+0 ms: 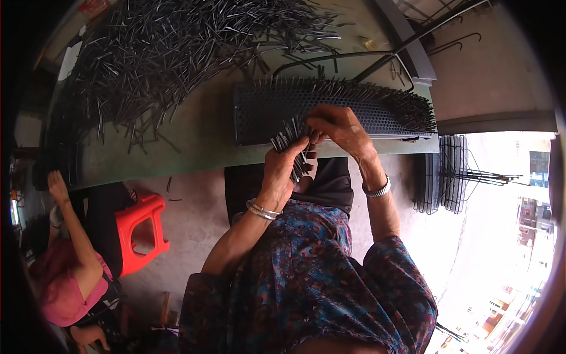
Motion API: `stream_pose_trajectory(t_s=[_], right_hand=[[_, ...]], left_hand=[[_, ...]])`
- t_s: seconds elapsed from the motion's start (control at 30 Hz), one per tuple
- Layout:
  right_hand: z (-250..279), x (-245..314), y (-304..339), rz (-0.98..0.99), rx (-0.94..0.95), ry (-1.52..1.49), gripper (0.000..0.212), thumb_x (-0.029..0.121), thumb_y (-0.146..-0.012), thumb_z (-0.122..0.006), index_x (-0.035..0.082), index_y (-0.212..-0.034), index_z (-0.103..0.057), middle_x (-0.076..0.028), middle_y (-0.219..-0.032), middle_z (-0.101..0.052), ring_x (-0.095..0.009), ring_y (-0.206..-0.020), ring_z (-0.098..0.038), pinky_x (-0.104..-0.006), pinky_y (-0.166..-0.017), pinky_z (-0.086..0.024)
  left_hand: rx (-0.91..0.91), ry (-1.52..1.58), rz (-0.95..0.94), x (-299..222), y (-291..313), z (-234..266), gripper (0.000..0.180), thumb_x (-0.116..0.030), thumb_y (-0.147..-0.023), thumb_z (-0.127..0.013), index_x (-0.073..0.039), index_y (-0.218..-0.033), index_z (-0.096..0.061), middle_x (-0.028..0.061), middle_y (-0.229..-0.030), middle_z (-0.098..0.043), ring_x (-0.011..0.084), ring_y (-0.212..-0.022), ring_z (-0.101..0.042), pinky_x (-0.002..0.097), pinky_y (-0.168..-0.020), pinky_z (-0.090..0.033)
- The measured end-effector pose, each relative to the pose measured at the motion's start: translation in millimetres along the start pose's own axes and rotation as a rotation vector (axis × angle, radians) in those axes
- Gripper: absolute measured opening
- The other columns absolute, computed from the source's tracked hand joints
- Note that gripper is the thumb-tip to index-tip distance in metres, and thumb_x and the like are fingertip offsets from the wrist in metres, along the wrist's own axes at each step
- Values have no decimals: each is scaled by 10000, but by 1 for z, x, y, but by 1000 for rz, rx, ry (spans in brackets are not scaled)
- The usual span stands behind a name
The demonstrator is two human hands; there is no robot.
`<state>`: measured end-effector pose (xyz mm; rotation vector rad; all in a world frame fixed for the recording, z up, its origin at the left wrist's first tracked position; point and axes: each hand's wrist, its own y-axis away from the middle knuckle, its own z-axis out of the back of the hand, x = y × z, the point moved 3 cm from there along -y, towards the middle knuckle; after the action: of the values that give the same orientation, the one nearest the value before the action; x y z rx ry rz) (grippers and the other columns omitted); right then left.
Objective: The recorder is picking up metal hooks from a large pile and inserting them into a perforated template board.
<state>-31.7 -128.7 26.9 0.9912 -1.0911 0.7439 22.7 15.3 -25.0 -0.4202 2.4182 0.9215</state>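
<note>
My left hand [281,168] is closed round a bundle of short, thin black rods [285,137], whose ends stick out above and below the fingers. Close against it, my right hand [344,131] has its thumb and fingers pinched together at the bundle's right side. Whatever those fingertips hold is too small to make out. Just beyond both hands lies a dark rack with a grid of holes [253,120]. Similar rods [413,109] stand upright in its far rows and crowd its right end. Part of the rack's front is hidden behind my right hand.
A large heap of loose black rods [153,53] covers the left of the green tabletop [203,138]. A bent metal bar [383,61] crosses the far right corner. A red stool [141,233] and a co-worker in pink [73,289] are at left. Wire racks [451,174] stand at right.
</note>
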Motion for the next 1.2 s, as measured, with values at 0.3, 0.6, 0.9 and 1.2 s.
stream_pose_trajectory(t_s=[0.3,0.6,0.9,1.2], right_hand=[[6,2,-1,46,-71,-1,175,113,-932,-583,-53,-963,-627,-87,-762,-666,-151,-684,-666,-252,-638,-537],[13,22,-16,283,-695,277,144,105,-923,-597,-35,-946,-623,-91,-796,-698,-134,-713,-689,-237,-642,-526],[13,12,-31,455,-796,512,120,109,-934,-576,0,-976,-607,-90,-760,-717,-147,-730,-709,-243,-632,-521],[17,14,-30,467,-744,534,110,74,-932,-567,-4,-992,-615,-93,-761,-710,-146,-718,-703,-248,-627,-520]], left_hand=[[-17,114,105,3,-3,2,250,-194,-850,-722,-20,-1020,-664,107,-879,-695,228,-728,-690,335,-552,-561],[45,246,221,23,-8,5,222,-216,-900,-664,-34,-1019,-622,147,-920,-684,276,-811,-693,406,-679,-585],[29,296,234,29,-9,10,179,-188,-900,-648,-44,-998,-606,155,-922,-680,283,-849,-688,425,-754,-570],[11,265,205,25,-5,6,175,-185,-941,-584,-32,-1027,-590,186,-979,-672,299,-927,-677,429,-824,-554]])
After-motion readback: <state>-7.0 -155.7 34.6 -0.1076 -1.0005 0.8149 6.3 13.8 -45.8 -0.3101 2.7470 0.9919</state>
